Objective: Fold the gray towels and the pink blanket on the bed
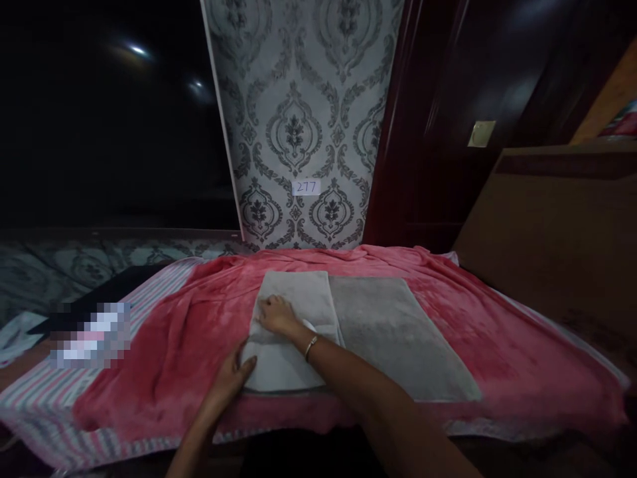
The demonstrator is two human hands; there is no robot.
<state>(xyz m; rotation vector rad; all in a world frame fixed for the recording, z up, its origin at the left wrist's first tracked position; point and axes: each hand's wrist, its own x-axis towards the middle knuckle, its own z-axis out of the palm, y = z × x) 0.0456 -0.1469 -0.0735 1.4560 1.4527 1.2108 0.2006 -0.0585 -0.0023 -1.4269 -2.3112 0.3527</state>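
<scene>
Two bare hands are on a grey cloth [393, 338], which lies at six o'clock from the middle of the view; its nine o'clock side is a paler layer on top, and its three o'clock side is flat and darker. The right hand [276, 314] is spread on the pale layer, at ten o'clock on the cloth, with its fingers apart and a little bent; a thin bracelet [310, 346] is on that wrist, and a bit of something white peeks out beside it, too hidden to name. The left hand [237, 372] is at eight o'clock, touching the near edge of the pale layer; I cannot tell if it pinches the edge or just rests there. Under the cloth is a pink blanket [174, 372]; at nine o'clock a striped sheet [37, 398] shows from under it. Up at twelve o'clock, a paper marked 277 [306, 186] is on patterned wallpaper [298, 79]; a big dark screen [109, 133] is at ten o'clock; a brown box [552, 232] is at three o'clock.
</scene>
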